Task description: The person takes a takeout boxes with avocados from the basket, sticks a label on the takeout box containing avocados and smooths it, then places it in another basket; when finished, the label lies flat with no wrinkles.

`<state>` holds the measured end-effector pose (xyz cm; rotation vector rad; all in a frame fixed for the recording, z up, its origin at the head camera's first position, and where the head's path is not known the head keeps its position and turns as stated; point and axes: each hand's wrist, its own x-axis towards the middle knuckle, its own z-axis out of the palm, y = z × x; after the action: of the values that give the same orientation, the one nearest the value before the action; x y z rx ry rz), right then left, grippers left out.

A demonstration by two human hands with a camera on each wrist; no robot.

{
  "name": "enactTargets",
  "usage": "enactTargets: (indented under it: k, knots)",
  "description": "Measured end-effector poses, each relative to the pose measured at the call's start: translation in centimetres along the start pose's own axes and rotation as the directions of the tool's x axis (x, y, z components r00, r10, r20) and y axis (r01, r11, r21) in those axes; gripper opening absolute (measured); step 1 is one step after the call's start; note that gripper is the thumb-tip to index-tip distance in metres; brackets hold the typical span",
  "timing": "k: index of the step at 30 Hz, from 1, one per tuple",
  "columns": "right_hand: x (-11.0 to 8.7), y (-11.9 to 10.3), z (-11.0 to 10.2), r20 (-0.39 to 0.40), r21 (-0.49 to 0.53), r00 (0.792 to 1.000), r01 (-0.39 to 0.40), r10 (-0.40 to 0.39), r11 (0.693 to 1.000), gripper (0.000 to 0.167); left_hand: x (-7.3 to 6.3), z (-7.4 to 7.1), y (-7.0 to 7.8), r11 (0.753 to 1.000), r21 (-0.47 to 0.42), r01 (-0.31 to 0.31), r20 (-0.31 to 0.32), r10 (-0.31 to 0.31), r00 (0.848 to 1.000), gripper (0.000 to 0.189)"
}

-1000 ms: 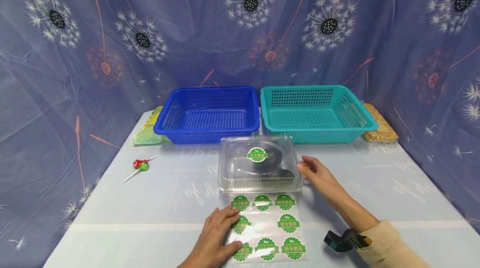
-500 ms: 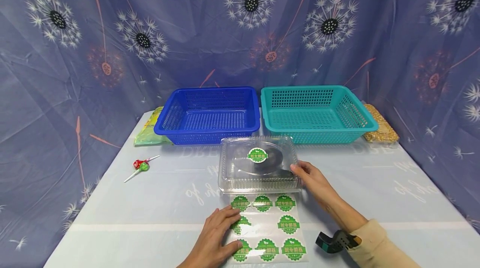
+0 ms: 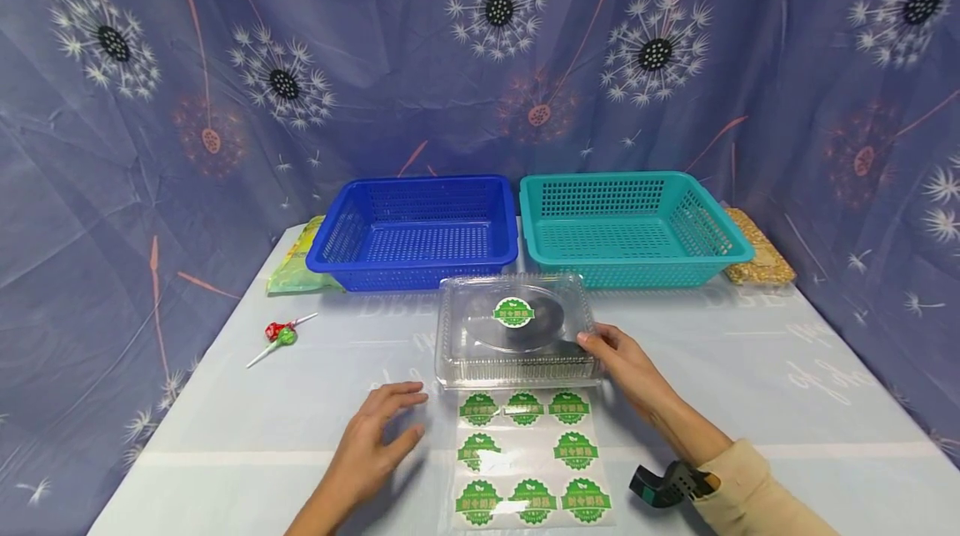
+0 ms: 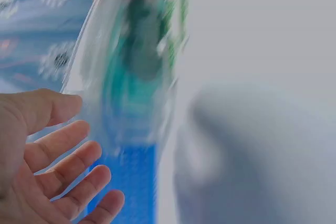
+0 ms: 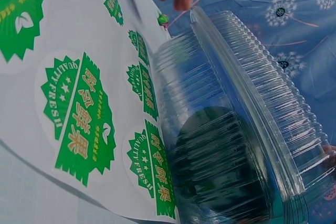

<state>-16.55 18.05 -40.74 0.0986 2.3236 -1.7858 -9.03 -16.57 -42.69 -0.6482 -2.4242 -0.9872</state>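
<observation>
A clear plastic clamshell box (image 3: 480, 340) with a green round sticker (image 3: 513, 313) on its lid stands mid-table. A dark rounded shape (image 5: 218, 156) shows through its wall. My right hand (image 3: 626, 361) holds the box's right side, thumb over the lid edge. My left hand (image 3: 371, 436), fingers spread and holding nothing, is off the box's front left corner. In the left wrist view the left hand (image 4: 58, 156) has its fingers apart beside the blurred box (image 4: 131, 77). A sheet of green stickers (image 3: 528, 465) lies in front of the box, one sticker gone from its middle.
A blue basket (image 3: 423, 273) and a teal basket (image 3: 637, 273) stand behind the box. Red and green lollipops (image 3: 283, 336) lie at the left. A green-yellow bag (image 3: 296, 269) and a bag of yellow kernels (image 3: 757, 257) sit at the far corners.
My left hand has lifted off the sticker sheet and moved left and forward. My right hand has moved in and taken hold of the box's right side.
</observation>
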Motion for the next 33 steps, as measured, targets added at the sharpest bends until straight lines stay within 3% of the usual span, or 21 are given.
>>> enactTargets:
  k: [4,8,11,17,20,27,33]
  knots:
    - [-0.1,0.0,0.0,0.0,-0.014,1.0,-0.001,0.001,1.0,0.068,1.5,-2.0,-1.5,0.992,-0.038,0.12,-0.055,-0.122,0.991,0.04]
    - [-0.1,0.1,0.0,0.003,-0.019,1.0,-0.003,0.003,1.0,0.068,2.8,-3.5,-3.0,0.968,-0.089,0.235,-0.073,-0.242,0.968,0.04]
    - [0.0,0.1,0.1,0.007,-0.015,1.0,-0.003,0.003,1.0,0.069,4.0,-4.4,-4.1,0.935,-0.131,0.33,-0.061,-0.339,0.939,0.041]
    - [0.0,0.2,0.0,0.004,-0.018,1.0,-0.004,0.004,1.0,0.068,6.6,-5.6,-6.7,0.842,-0.253,0.476,-0.062,-0.505,0.861,0.049]
    - [0.0,0.3,0.0,-0.005,-0.021,1.0,-0.001,0.001,1.0,0.066,7.9,-5.9,-8.5,0.824,-0.275,0.495,-0.091,-0.535,0.84,0.053]
    - [0.1,0.5,0.1,-0.005,-0.033,1.0,0.002,-0.002,0.999,0.064,10.3,-6.1,-12.6,0.807,-0.271,0.524,-0.212,-0.582,0.785,0.059]
    - [0.2,0.5,0.1,-0.015,-0.026,1.0,0.004,-0.005,1.0,0.064,12.0,-6.1,-14.8,0.786,-0.34,0.516,-0.237,-0.603,0.762,0.064]
